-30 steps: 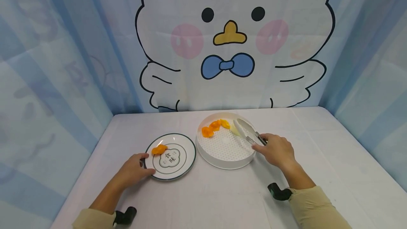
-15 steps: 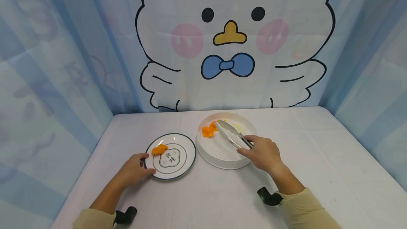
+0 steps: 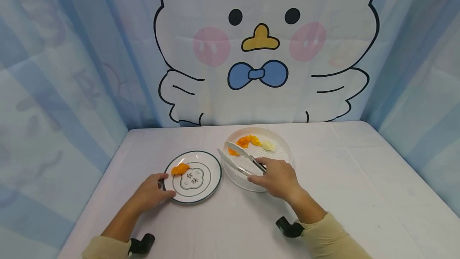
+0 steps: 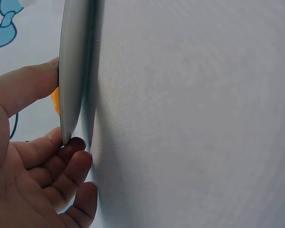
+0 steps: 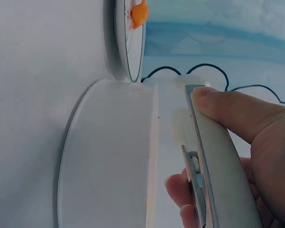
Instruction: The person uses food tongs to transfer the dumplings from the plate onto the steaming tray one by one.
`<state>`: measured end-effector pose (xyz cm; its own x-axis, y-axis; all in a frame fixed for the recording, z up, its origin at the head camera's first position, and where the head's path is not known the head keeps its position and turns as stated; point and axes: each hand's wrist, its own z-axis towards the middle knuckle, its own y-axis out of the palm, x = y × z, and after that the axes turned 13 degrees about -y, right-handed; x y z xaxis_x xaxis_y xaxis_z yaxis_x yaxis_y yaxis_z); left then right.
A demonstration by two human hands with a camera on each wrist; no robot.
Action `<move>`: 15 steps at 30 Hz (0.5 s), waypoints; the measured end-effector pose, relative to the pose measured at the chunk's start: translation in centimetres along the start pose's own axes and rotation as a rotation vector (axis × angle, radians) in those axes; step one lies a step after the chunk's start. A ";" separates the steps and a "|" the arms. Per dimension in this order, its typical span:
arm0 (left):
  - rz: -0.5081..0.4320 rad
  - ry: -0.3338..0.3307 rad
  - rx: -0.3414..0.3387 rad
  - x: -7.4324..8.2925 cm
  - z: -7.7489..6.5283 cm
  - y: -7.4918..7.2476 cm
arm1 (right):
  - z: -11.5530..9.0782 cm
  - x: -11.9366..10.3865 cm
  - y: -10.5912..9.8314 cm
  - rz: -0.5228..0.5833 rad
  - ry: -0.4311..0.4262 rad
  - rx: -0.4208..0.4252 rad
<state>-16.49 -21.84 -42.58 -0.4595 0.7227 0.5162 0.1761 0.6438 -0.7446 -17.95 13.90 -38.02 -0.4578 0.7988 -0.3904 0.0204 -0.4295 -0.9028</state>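
My left hand [image 3: 149,193] pinches the near left rim of a white plate [image 3: 206,189] with a dark green edge. The left wrist view has the thumb on the plate's upper face and fingertips under its rim. One orange piece [image 3: 179,169] lies on the plate. Metal tongs with pale tips [image 3: 248,161] are gripped in my right hand [image 3: 278,179]. Their tips stand apart over the left rim of a round white perforated tray [image 3: 237,179], partly covering an orange piece [image 3: 233,152]. Another orange piece [image 3: 242,142], a yellow piece [image 3: 255,140] and a pale yellow piece [image 3: 268,146] lie toward the tray's back.
Plate and tray stand side by side on a table with a white cloth [image 3: 359,179]. Behind the table hangs a curtain [image 3: 266,103] with a cartoon bird, and blue curtains [image 3: 64,91] close off both sides.
My right hand has carried the tongs leftward, from the pale piece at the tray's right across to its left rim. The left hand and the plate have stayed put.
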 end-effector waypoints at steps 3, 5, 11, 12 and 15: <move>0.003 -0.004 -0.006 0.0 0.1 -0.1 | 0.3 -0.8 0.5 0.000 -0.030 -0.014; 0.005 -0.008 -0.010 0.1 0.1 -0.1 | 0.6 -1.4 0.9 0.000 -0.051 -0.024; 0.004 -0.009 -0.011 0.1 0.1 -0.1 | 1.3 -2.7 1.8 0.012 -0.100 -0.053; 0.003 -0.008 -0.010 0.1 0.1 -0.1 | 1.4 -2.9 2.0 0.015 -0.108 -0.056; -0.002 -0.003 -0.006 0.0 0.1 -0.1 | 1.6 -3.3 2.5 0.010 -0.130 -0.065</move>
<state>-16.59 -21.88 -42.55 -0.4624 0.7209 0.5162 0.1802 0.6464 -0.7414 -17.82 9.49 -38.69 -0.5681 0.7318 -0.3764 0.0811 -0.4054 -0.9105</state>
